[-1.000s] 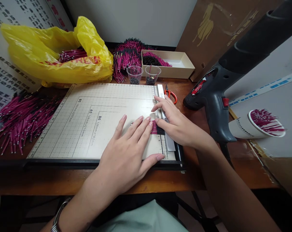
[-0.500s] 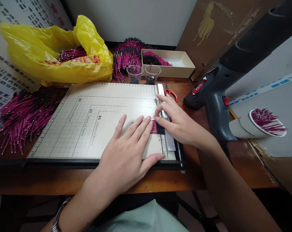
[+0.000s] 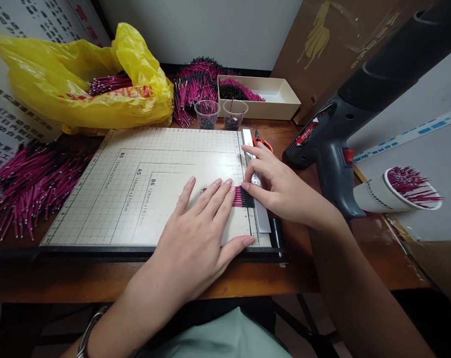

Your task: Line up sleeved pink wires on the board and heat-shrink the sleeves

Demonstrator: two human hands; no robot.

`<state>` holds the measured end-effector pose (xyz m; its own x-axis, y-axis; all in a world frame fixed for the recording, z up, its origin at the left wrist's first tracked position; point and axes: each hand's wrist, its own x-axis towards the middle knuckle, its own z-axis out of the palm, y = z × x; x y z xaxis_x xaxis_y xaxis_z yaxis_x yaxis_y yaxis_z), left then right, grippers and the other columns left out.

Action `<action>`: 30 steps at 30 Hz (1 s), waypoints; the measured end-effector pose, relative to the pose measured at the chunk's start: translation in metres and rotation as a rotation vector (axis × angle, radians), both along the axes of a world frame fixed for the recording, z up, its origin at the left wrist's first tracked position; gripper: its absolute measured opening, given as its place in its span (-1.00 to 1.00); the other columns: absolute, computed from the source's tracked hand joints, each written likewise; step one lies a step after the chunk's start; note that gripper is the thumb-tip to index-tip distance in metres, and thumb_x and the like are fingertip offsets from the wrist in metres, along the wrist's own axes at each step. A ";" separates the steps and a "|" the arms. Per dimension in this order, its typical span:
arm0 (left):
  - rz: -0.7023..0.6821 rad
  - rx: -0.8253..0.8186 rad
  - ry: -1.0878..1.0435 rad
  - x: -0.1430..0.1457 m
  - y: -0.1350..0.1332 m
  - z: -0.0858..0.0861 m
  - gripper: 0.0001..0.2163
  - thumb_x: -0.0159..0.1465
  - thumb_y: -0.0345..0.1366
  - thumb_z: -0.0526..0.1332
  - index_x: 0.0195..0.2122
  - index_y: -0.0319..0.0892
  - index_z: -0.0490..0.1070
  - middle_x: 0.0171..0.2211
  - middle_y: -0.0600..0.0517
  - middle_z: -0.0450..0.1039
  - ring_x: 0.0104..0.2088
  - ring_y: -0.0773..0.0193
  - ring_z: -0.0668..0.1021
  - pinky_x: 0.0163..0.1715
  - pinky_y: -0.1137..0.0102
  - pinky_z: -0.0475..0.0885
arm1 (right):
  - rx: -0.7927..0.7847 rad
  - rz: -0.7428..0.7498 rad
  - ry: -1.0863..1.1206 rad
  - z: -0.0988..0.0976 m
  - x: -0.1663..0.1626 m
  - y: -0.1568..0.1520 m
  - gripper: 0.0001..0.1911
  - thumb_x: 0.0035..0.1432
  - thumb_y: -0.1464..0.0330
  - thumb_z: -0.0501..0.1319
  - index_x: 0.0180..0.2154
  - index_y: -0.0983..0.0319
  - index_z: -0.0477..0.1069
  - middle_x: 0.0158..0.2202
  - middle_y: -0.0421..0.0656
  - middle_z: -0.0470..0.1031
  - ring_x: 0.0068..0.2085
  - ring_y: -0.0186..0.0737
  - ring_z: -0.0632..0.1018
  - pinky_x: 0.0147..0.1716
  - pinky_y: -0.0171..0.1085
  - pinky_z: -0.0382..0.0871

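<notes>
My left hand [image 3: 195, 238] lies flat, fingers spread, on a row of thin magenta wires [image 3: 237, 197] with black ends. It presses them onto the paper cutter [image 3: 98, 199], a cream board with printed grid lines. The wires lie side by side, their black ends reaching towards the white strip [image 3: 261, 216] along the board's right edge. Much of the row is hidden under my left fingers. The thumb and forefinger of my right hand [image 3: 275, 186] come together in a pinch on the wires at the row's far edge; its other fingers extend over the strip.
Orange-handled pliers [image 3: 264, 142] lie beyond my right hand. A heat gun [image 3: 331, 159] and a paper cup [image 3: 374, 196] of wires stand right. Behind the board are two plastic cups [image 3: 207, 117], a cardboard box [image 3: 281, 107] and a yellow bag [image 3: 79, 112]. Loose wires [image 3: 42, 186] pile left.
My right thumb and forefinger have shifted slightly right along the wires, so a little more of the row shows between my hands. My left hand keeps its place.
</notes>
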<state>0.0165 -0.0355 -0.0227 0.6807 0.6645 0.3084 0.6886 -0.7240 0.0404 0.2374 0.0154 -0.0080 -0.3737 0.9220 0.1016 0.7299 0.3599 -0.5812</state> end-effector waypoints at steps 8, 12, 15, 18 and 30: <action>-0.007 0.023 0.034 0.014 0.000 -0.002 -0.22 0.58 0.09 -0.30 0.39 -0.55 0.28 0.41 -0.36 0.28 0.41 -0.11 0.42 0.41 -0.06 0.35 | 0.019 -0.013 0.005 0.001 0.000 0.000 -0.88 0.26 0.30 0.20 -0.34 0.17 0.36 0.45 0.09 0.28 0.54 0.11 0.17 0.54 0.24 -0.09; -0.004 0.051 0.040 0.023 -0.001 -0.004 -0.15 0.56 0.13 -0.34 0.38 -0.59 0.29 0.40 -0.38 0.29 0.39 -0.14 0.44 0.34 0.02 0.45 | 0.032 -0.050 0.054 -0.001 0.000 0.002 -0.84 0.32 0.25 0.14 -0.29 0.16 0.39 0.44 0.07 0.31 0.52 0.07 0.23 0.51 0.25 0.00; 0.010 0.058 0.039 0.024 -0.002 -0.004 -0.14 0.56 0.12 -0.39 0.37 -0.58 0.30 0.40 -0.37 0.31 0.39 -0.14 0.45 0.33 0.03 0.47 | 0.078 -0.077 0.108 -0.002 -0.002 0.003 -0.83 0.34 0.24 0.11 -0.25 0.16 0.41 0.40 0.09 0.37 0.47 0.02 0.31 0.48 0.23 0.08; 0.002 0.021 0.052 0.020 -0.001 -0.002 -0.14 0.56 0.13 -0.40 0.40 -0.56 0.27 0.42 -0.35 0.28 0.40 -0.12 0.42 0.35 0.03 0.44 | 0.109 -0.089 0.140 -0.003 -0.002 0.004 -0.81 0.33 0.22 0.12 -0.25 0.16 0.42 0.36 0.10 0.42 0.45 0.03 0.35 0.45 0.20 0.13; 0.040 -0.147 0.111 -0.012 0.023 0.003 -0.12 0.53 0.19 -0.44 0.50 -0.50 0.07 0.51 -0.30 0.10 0.51 -0.09 0.25 0.46 -0.01 0.27 | 0.093 -0.078 0.107 -0.003 -0.005 0.002 -0.76 0.39 0.18 0.12 -0.22 0.17 0.46 0.33 0.06 0.44 0.43 0.07 0.36 0.42 0.20 0.18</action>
<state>0.0044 -0.0124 -0.0198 0.6775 0.7239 0.1305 0.7225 -0.6882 0.0660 0.2328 0.0171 -0.0106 -0.2840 0.9324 0.2236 0.6933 0.3608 -0.6238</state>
